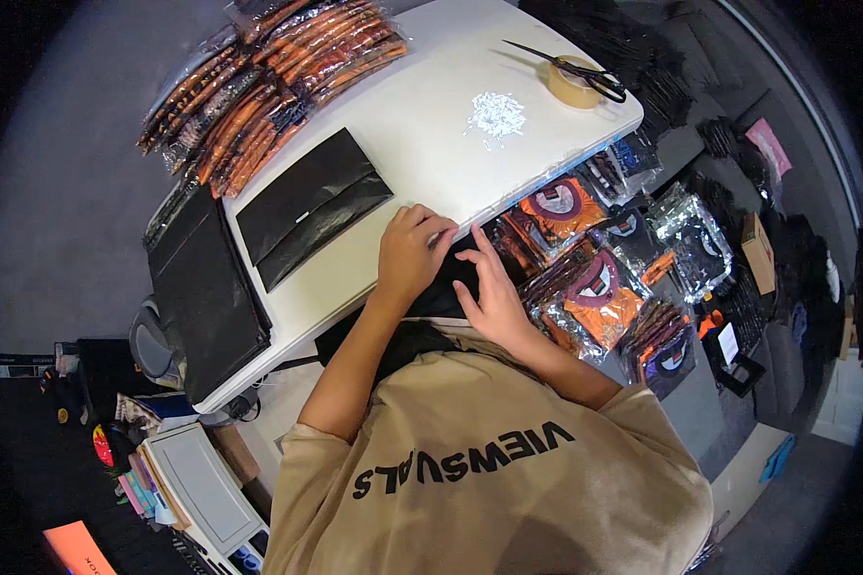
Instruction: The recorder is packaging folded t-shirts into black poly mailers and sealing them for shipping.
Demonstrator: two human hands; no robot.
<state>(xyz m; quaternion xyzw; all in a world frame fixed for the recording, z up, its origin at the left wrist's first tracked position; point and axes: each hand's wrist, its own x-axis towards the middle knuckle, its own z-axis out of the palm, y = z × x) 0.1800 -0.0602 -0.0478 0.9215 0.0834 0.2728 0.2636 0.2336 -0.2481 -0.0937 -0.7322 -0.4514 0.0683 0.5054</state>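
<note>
While a flat black packet (pixel 318 200) lies near the front edge of the tabletop (pixel 422 105), the left hand (pixel 411 251) and right hand (pixel 496 292) nearly meet to its right.
The left fingertips sit close together, anything pinched being indiscernible; the right fingers stand apart; small white pieces (pixel 497 114) lie farther back, near the right corner's tape roll (pixel 571 93).

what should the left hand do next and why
Perhaps the left hand should move onto the black packet and press the small white piece: that piece sits on top of the packet, and the hand is close to the packet's nearest corner.
</note>
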